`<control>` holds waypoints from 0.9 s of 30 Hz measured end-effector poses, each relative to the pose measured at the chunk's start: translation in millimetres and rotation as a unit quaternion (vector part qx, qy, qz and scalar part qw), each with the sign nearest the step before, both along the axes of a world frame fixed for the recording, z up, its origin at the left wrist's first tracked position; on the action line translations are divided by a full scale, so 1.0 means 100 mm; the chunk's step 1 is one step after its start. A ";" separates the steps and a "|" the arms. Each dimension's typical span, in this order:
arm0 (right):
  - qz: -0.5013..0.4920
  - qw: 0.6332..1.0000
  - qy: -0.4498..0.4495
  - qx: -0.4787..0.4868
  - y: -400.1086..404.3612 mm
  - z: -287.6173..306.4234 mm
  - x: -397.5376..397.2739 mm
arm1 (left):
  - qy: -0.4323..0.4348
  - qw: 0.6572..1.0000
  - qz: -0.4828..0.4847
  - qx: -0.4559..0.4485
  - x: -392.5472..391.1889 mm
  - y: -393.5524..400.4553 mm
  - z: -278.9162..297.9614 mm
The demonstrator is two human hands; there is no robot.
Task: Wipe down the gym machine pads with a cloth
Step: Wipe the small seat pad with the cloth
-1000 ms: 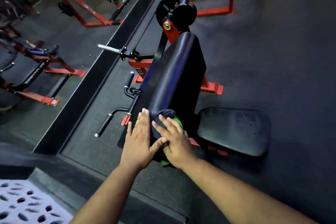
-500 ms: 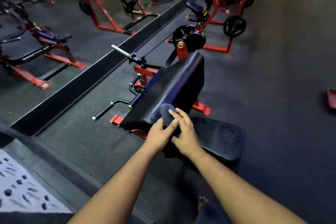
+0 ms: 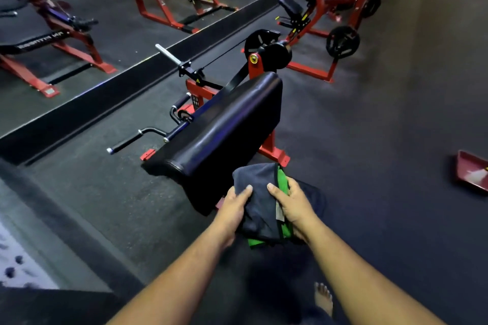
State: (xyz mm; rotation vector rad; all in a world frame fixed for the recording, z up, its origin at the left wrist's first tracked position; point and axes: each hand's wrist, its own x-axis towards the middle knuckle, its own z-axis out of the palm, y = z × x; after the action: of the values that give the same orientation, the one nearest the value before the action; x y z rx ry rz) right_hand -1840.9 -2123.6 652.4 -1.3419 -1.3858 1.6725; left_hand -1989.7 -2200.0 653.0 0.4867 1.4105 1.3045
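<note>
Both hands grasp the dark cloth (image 3: 257, 203): left hand (image 3: 235, 207) and right hand (image 3: 293, 203) curl around its sides, off the near end of the black pad (image 3: 227, 126), apparently not touching it.

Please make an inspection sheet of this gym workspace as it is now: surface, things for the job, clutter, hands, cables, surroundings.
Surface: dark rubber floor, with a raised black strip on the left.
Job's things: long black arm pad, sloping, glossy; black seat pad mostly hidden behind the hands; dark cloth with a green side, held in the air in front of the pad's near end.
Clutter: red tray on the floor at right.
Hands: left hand and right hand both grip the cloth.
Cables: thin black cable running to the machine's pulley wheel.
Surroundings: red-framed machines and a weight plate behind; a bare foot below.
</note>
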 end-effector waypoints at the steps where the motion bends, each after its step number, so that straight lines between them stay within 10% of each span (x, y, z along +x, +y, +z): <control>1: 0.007 0.999 -0.044 0.022 0.04 -0.03 0.08 | 0.042 0.999 -0.003 -0.028 0.08 0.03 -0.15; 6: 0.108 0.970 -0.202 0.080 0.80 -0.71 0.76 | 0.169 0.978 -0.029 -0.122 0.86 0.53 -1.01; 15: 0.215 0.920 -0.308 0.115 2.36 -1.96 1.27 | 0.119 0.962 0.168 -0.181 1.97 1.70 -2.19; 23: 0.469 0.690 -0.436 0.336 2.27 -2.96 1.16 | 0.395 0.846 0.127 -0.335 2.12 1.82 -3.01; 27: 0.464 0.653 -0.457 0.386 2.27 -3.23 1.22 | 0.418 0.822 0.102 -0.373 2.11 1.88 -3.30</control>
State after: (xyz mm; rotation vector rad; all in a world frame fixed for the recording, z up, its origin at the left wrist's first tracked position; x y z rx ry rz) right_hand -1719.1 -1896.3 329.2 -0.9089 -3.2871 0.3938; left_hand -1778.6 -2011.9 322.9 0.3695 2.6097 0.5555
